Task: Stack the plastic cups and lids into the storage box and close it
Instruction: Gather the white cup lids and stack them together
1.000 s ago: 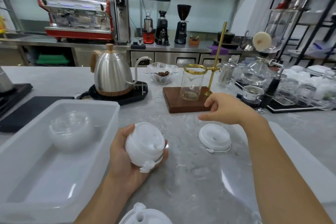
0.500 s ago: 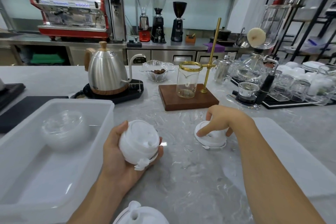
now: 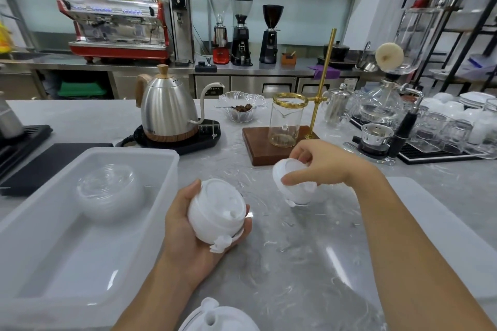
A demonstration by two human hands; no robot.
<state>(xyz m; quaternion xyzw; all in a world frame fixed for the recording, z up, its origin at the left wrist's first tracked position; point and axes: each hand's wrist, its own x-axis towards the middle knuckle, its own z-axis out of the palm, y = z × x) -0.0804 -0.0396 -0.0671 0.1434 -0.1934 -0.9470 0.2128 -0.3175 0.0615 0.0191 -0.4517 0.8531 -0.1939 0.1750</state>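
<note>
Storage box (image 3: 88, 226), translucent white, open-topped, on the near-left worktop (image 3: 309, 271); contents: one stack of clear plastic cups (image 3: 109, 192) lying toward its far end, the near part of the box floor bare. Left hand (image 3: 193, 234), palm up just right of the box's right wall, grip curled round a stack of white lids (image 3: 216, 213) with a small tab hanging at its near edge. Right hand (image 3: 317, 162), further right and farther back, grip pinching a single white lid (image 3: 293, 183) between thumb and fingers, tilted on edge above the worktop; half a second ago that lid lay flat on the worktop under the fingers, and it is now raised and tipped. Another white lid (image 3: 217, 317) at the near edge, partly cut off. Open grey worktop lies between the two hands and nearer. Far side: steel kettle (image 3: 168, 110) on its black base, glass dish (image 3: 242, 109), glass beaker (image 3: 286, 122) on a wooden stand base (image 3: 262, 145).
</note>
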